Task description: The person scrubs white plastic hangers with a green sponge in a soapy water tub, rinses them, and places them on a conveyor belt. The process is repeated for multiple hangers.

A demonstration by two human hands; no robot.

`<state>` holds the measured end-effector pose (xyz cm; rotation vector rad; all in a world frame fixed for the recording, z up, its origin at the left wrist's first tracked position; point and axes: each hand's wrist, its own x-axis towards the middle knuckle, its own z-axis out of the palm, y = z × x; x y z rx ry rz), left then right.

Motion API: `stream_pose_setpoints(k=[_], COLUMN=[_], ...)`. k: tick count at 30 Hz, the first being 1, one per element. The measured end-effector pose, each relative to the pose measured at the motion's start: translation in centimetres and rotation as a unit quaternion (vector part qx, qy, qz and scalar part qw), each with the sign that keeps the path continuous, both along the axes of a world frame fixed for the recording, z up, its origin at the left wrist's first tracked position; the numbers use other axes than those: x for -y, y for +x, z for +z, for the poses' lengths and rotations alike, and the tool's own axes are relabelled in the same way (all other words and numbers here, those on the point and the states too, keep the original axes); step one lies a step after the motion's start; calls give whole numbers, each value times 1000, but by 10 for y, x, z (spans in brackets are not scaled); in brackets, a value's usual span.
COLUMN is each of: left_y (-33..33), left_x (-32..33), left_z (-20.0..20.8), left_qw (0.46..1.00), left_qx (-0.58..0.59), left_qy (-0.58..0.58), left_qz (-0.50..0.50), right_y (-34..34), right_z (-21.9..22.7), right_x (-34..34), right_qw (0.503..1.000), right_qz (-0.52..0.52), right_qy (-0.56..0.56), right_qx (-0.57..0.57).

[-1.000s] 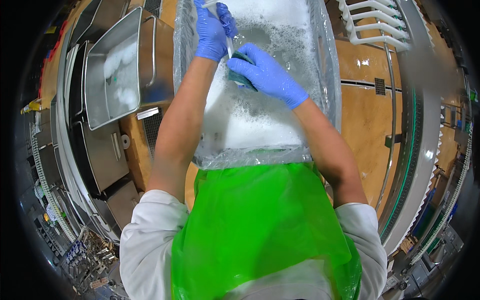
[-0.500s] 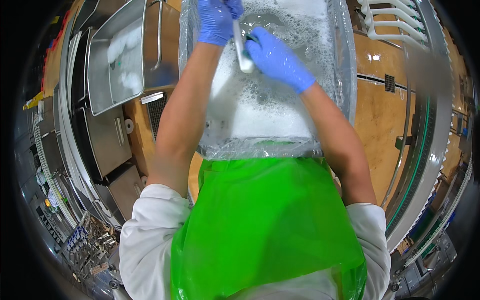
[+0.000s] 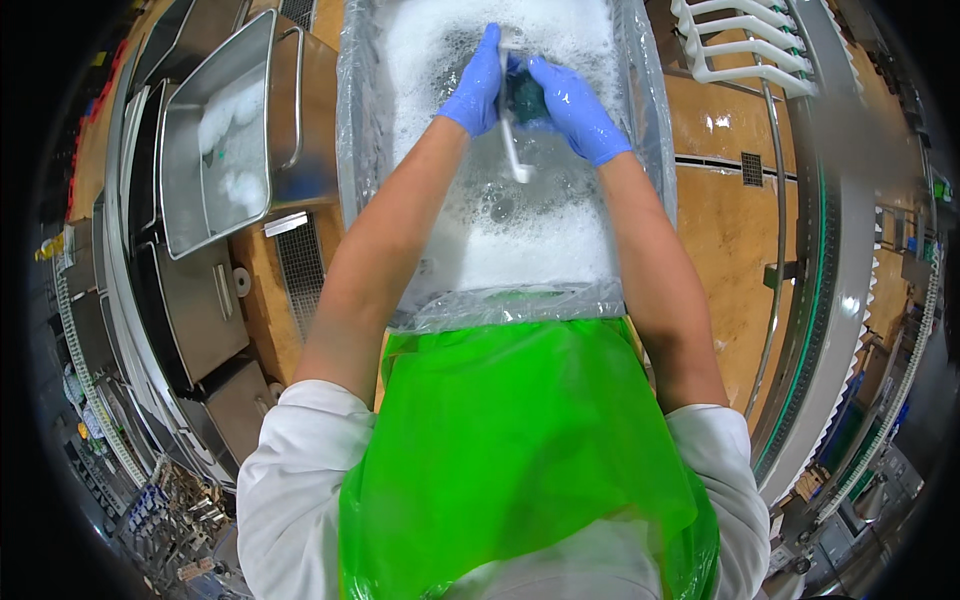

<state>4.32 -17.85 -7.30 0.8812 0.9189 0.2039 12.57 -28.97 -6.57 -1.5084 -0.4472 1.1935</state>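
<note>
Together, gloved hands (image 3: pixel 530 90) clasping utensil (image 3: pixel 512 140), arms outstretched

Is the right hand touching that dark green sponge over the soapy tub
Touching. The head view shows the right hand wrapped around the dark green sponge.

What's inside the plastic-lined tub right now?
The tub holds soapy foam and water. Both hands scrub a white utensil with a dark sponge. Foam hides anything below.
</note>
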Motion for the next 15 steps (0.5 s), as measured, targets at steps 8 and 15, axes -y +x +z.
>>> stream_pose_setpoints(k=[8, 15], left_y=[2, -5], left_x=[27, 13], left_z=[17, 30], left_qw=[982, 990], left_qx=[155, 69], left_qy=[105, 113], left_qz=[39, 53], right_y=[-24, -33], right_z=[35, 33], right_x=[-17, -16], right_qw=[985, 992], right_qz=[-22, 66], right_qy=[171, 102], right_qx=[-11, 20])
